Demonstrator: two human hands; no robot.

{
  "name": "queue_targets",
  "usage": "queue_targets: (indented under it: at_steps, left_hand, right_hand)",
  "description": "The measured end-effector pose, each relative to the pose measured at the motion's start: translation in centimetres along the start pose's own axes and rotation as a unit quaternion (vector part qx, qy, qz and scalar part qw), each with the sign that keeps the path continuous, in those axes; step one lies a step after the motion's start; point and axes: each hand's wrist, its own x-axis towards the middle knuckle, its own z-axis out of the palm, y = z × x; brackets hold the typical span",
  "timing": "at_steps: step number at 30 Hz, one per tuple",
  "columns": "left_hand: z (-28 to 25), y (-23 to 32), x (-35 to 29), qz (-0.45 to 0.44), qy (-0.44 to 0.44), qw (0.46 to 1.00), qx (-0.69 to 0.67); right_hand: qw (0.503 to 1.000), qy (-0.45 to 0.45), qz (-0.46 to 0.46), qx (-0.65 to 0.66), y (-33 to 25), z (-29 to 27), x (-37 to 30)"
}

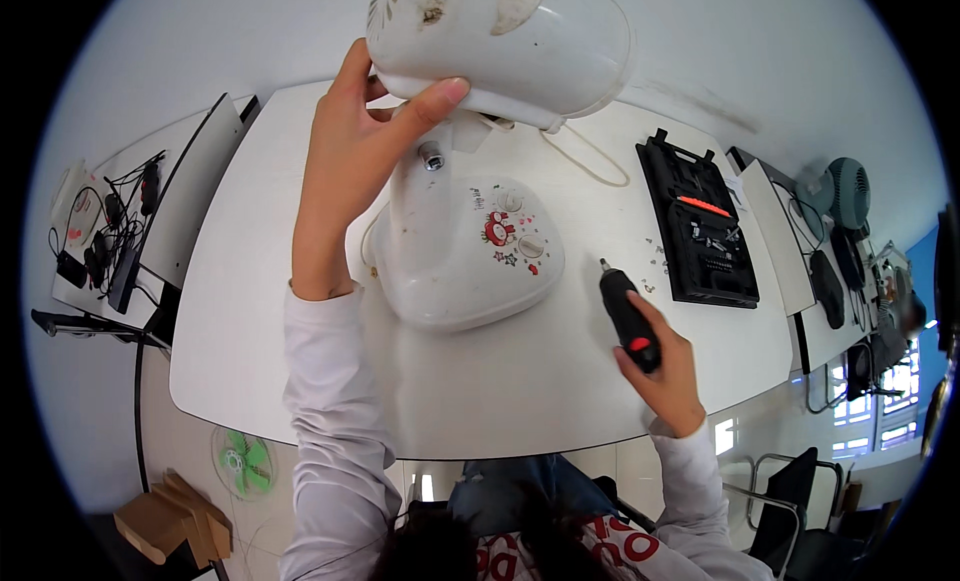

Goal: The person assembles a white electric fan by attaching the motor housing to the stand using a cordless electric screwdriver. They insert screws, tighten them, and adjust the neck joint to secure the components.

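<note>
A white table fan without blades or grille stands on the table. Its rounded base (460,301) carries two knobs and red cartoon prints. My left hand (365,126) grips the underside of the scuffed, stained white motor housing (510,51), thumb toward me and fingers partly hidden behind. Below that hand, a round metal piece (431,157) shows at the top of the fan's neck (418,201). To the right of the base, my right hand (662,366) is closed around a black electric screwdriver (630,321) with a red button, its tip pointing away from me.
A black tool case (697,221) lies open on the right, holding bits and an orange-red piece. Small screws (650,266) are scattered beside it. A white cord (600,166) loops behind the fan. Side tables hold cables (125,206) and a dark green fan (848,193).
</note>
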Motion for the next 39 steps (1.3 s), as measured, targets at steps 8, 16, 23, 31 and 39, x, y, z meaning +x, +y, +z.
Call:
queue_targets:
  at_steps: [8, 16, 23, 31, 39]
  left_hand:
    - [-0.2, 0.3, 0.0, -0.008, -0.003, 1.000, 0.020]
    - [0.2, 0.3, 0.0, 0.001, -0.003, 1.000, 0.023]
    - [-0.2, 0.2, -0.2, -0.013, 0.001, 1.000, 0.017]
    - [0.2, 0.4, 0.2, -0.033, 0.003, 0.999, 0.011]
    - [0.4, 0.1, 0.3, -0.017, 0.001, 0.999, 0.031]
  right_hand:
    - [0.973, -0.013, -0.052, -0.224, 1.9, 4.7, 2.0]
    - [0.943, 0.030, -0.094, -0.318, 0.6, 5.4, 4.0]
    - [0.986, 0.071, -0.150, 0.000, -10.9, 6.8, 10.9]
    - [0.974, 0.132, -0.150, -0.106, -14.9, 8.0, 14.4]
    - [0.981, 0.108, -0.164, 0.003, -13.9, 7.0, 12.3]
